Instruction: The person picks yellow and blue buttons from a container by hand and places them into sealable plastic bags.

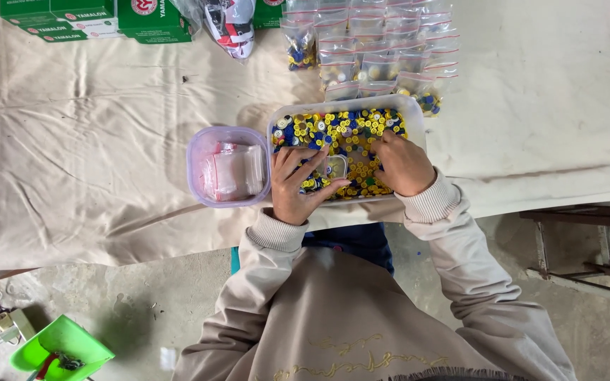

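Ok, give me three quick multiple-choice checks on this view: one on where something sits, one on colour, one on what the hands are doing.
1. Where is the small tub of empty clear bags?
A. Beside the button tray, on the person's left
B. Behind the button tray
C. On the floor

2. Which colours make up most of the buttons in the tray?
A. Red and green
B. Yellow and blue
C. Black and pink

3. What is the left hand doing?
A. Resting flat on the cloth
B. Holding a small clear bag over the tray
C. Lifting a green box

Answers: 1 A, the tub touches the tray's left side. 2 B, yellow and blue fill the tray, with a few white. 3 B, its fingers pinch the bag while the right hand reaches into the buttons.
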